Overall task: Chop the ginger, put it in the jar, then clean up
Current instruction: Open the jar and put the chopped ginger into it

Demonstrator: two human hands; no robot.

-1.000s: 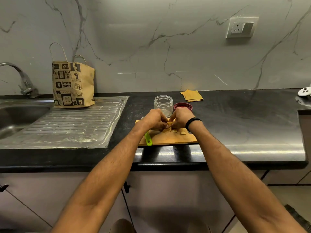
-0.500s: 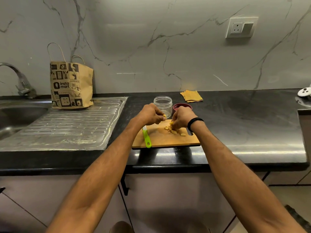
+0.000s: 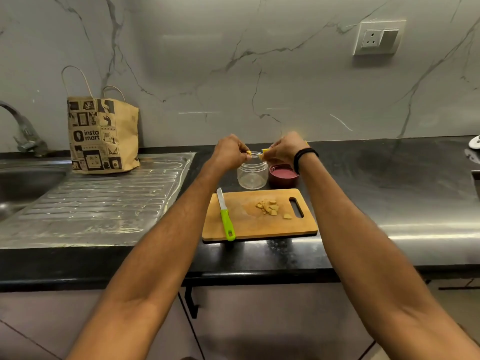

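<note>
A clear plastic jar point(image 3: 252, 175) stands open on the black counter, just behind the wooden cutting board point(image 3: 259, 224). My left hand point(image 3: 230, 152) pinches a small ginger piece over the jar's left rim. My right hand point(image 3: 284, 149) pinches yellow ginger pieces over the right rim. More chopped ginger point(image 3: 268, 207) lies on the board near its handle slot. A knife with a green handle point(image 3: 225, 216) rests on the board's left side. The jar's red lid point(image 3: 283, 173) lies to the right of the jar.
A steel sink and drainboard point(image 3: 98, 201) fill the left, with a printed paper bag point(image 3: 101, 133) standing on it and a tap point(image 3: 23, 128) behind. A wall socket point(image 3: 378, 37) sits high on the right. A white object point(image 3: 475, 144) lies at the far right edge.
Both hands rose from the cutting board with ginger pieces and now hover over the jar's mouth. The ginger pile on the board is uncovered. The camera view shifted slightly.
</note>
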